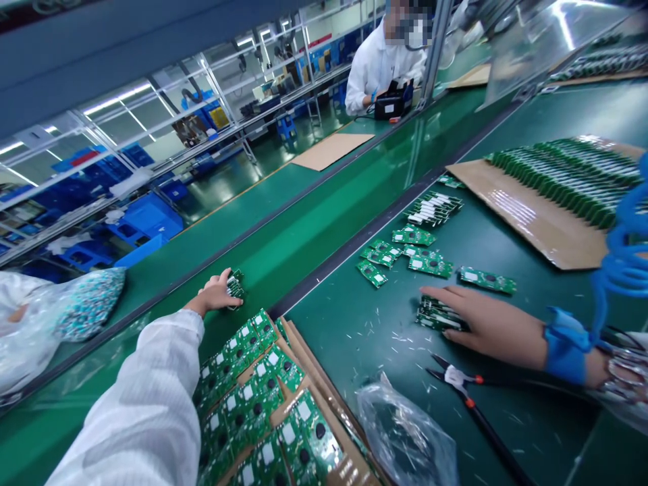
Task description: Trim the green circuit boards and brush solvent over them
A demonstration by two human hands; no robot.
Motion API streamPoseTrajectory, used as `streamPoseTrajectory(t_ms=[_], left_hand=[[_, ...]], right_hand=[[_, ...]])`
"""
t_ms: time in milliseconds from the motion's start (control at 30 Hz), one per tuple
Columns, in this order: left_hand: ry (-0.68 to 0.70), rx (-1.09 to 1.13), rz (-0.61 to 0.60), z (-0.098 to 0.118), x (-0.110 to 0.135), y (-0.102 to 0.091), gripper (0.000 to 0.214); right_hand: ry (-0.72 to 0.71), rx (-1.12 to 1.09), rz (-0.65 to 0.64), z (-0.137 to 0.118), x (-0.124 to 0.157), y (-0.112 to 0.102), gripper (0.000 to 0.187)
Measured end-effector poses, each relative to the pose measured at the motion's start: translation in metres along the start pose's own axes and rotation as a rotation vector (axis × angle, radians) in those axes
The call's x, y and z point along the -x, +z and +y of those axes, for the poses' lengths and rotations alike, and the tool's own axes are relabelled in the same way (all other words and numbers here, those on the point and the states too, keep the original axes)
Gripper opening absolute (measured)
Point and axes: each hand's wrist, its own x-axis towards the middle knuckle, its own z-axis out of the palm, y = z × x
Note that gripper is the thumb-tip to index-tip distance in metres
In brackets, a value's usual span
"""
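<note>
A small stack of green circuit boards [235, 287] is being gripped by the left hand [215, 293], with its fingers closed around the stack at the edge of a green conveyor belt [273, 250]. A second stack of boards [438, 314] is being held on a green bench mat [344, 337] by the right hand [491, 324], which is cupped over it, a blue wrist strap [567, 347] circling the wrist. Red-handled side cutters [455, 381] and a clear plastic bag [405, 432] are being left lying just below that hand, while rows of boards are being kept in a cardboard tray [314, 364] beside the left sleeve [146, 405].
</note>
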Motion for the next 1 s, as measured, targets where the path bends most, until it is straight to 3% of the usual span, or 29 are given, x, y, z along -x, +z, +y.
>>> streamPoseTrajectory(t_ms=[333,1000], left_hand=[[-0.051,0.091,0.011,-0.018,0.001,0.015,0.047],[-0.161,0.133,-0.049,-0.05,0.013,0.021,0.041]], right_hand=[[0.005,0.041,-0.003,0.007,-0.001,0.005,0.059],[-0.011,0.044,0.026,0.012,-0.003,0.012,0.059]])
